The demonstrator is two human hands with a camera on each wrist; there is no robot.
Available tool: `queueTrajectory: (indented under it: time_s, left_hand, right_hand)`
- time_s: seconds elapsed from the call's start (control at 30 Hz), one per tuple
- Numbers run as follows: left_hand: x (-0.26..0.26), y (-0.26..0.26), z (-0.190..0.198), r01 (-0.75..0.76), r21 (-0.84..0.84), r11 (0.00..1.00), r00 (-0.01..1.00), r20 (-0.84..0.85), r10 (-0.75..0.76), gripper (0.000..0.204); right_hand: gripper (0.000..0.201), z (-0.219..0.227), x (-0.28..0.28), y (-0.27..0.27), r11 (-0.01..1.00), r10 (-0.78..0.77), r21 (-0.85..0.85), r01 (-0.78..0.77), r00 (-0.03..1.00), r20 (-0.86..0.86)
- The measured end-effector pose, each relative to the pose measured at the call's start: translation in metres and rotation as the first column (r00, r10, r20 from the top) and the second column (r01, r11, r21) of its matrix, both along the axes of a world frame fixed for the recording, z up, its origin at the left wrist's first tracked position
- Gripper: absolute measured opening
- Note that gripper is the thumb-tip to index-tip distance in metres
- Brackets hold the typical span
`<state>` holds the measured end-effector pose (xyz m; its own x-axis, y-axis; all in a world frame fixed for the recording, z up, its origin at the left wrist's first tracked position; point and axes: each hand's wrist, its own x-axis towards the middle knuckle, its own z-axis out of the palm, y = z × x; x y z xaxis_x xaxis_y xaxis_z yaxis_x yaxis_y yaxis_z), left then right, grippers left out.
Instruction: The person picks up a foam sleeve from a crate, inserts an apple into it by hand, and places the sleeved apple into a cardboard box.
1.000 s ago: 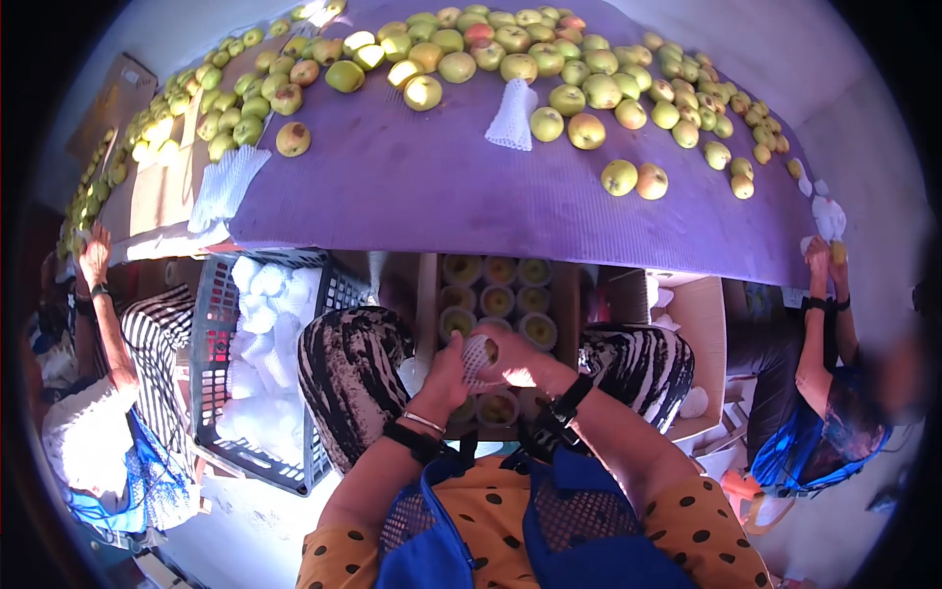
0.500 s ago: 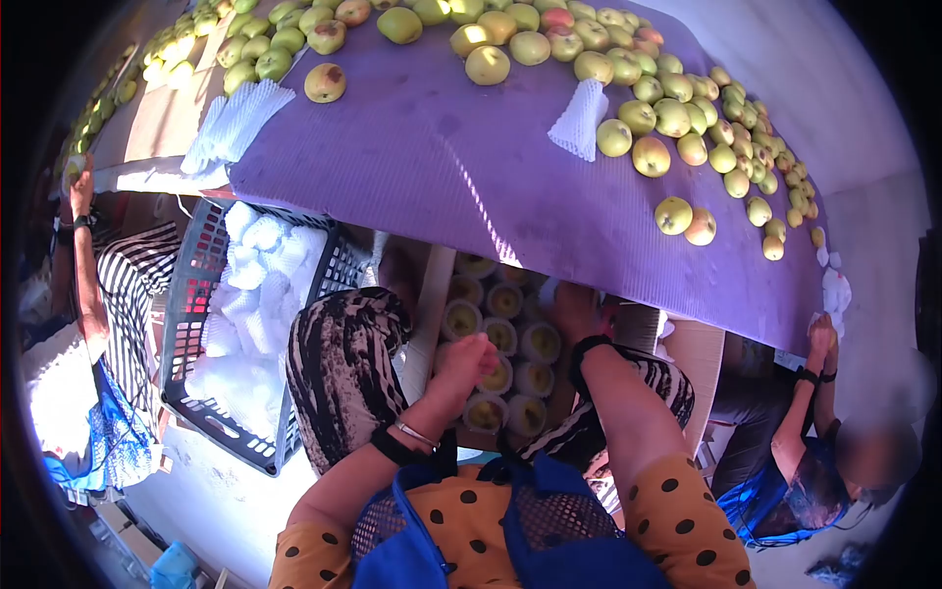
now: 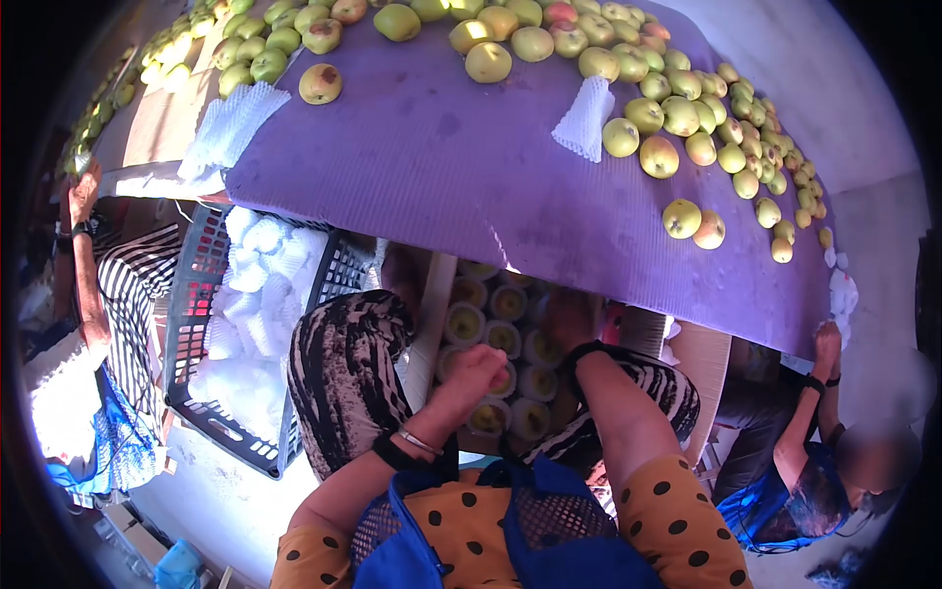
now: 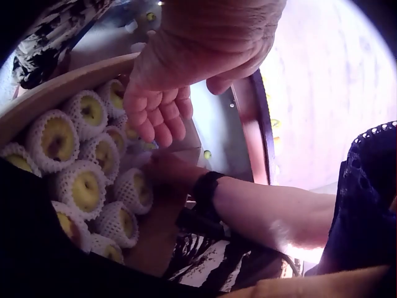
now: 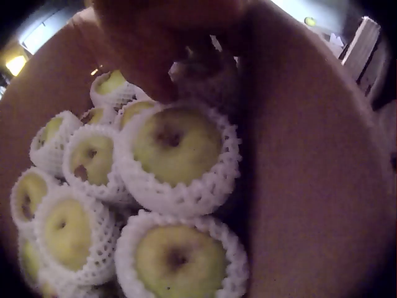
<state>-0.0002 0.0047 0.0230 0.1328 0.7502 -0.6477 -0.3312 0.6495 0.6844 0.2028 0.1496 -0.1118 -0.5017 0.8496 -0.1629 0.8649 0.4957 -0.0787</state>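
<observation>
My right hand (image 3: pixel 572 319) reaches into the far right part of a cardboard box (image 3: pixel 432 306), partly in shadow under the table edge. In the right wrist view its fingers hold a foam-netted apple (image 5: pixel 208 77) close to the box wall. Rows of apples in white foam nets (image 5: pixel 181 257) fill the box beside it. My left hand (image 3: pixel 471 381) hovers over the near rows. The left wrist view shows its fingers (image 4: pixel 162 121) loosely bent, with nothing in them.
Loose apples (image 3: pixel 659 157) lie on the purple-covered table (image 3: pixel 392 167), with foam nets (image 3: pixel 586 118) among them. A black crate (image 3: pixel 186 344) of white foam nets stands left of my knees. Other people sit at both sides.
Both hands were together around a foam-netted apple over the box. The right hand has carried it to the box's far right; the left has let go. The head view has turned.
</observation>
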Motion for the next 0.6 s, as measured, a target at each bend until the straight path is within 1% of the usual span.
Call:
queueTrajectory:
  time_s: [0.03,0.13,0.23,0.27,0.33,0.37,0.43,0.53,0.6]
  left_hand:
    - [0.001,0.0,-0.002,0.007,0.004,1.0,1.0,-0.006,-0.007,0.026]
    - [0.002,0.0,-0.003,0.015,0.009,1.0,1.0,0.006,-0.015,0.026]
    - [0.002,-0.001,-0.004,0.018,0.011,1.0,1.0,0.008,-0.019,0.025]
    - [0.002,-0.002,-0.004,0.016,0.01,1.0,1.0,0.005,-0.016,0.025]
    - [0.004,-0.007,-0.018,0.016,0.006,1.0,1.0,0.017,-0.017,0.024]
    - [0.003,-0.005,-0.024,0.022,0.026,0.999,1.0,0.017,-0.022,0.024]
    - [0.002,-0.003,-0.025,0.017,0.04,0.999,1.0,-0.003,-0.017,0.023]
    - [0.002,-0.001,-0.014,0.02,0.023,1.0,1.0,-0.009,-0.02,0.022]
    - [0.002,-0.003,-0.007,0.031,0.014,0.999,0.999,-0.028,-0.03,0.022]
  right_hand:
    - [0.046,0.003,0.0,-0.001,0.997,0.052,0.062,-0.054,0.998,0.036]
    - [0.041,-0.006,0.007,0.002,0.983,0.087,0.155,-0.098,0.993,0.074]
    - [0.037,-0.006,0.005,0.002,0.994,0.055,0.095,-0.062,0.996,0.074]
    - [0.037,-0.006,0.005,0.0,1.0,0.021,0.022,-0.023,0.995,0.099]
    - [0.036,-0.003,0.0,0.001,0.993,-0.039,-0.108,0.055,0.988,0.149]
    - [0.035,-0.008,-0.001,0.001,1.0,-0.009,-0.011,0.011,0.981,0.195]
    - [0.035,-0.027,0.004,-0.004,0.979,0.016,0.192,-0.076,0.955,0.295]
    - [0.036,-0.017,0.001,-0.004,0.984,0.015,0.173,-0.053,0.976,0.218]
    - [0.035,-0.011,-0.001,-0.002,0.996,0.004,0.086,-0.015,0.991,0.136]
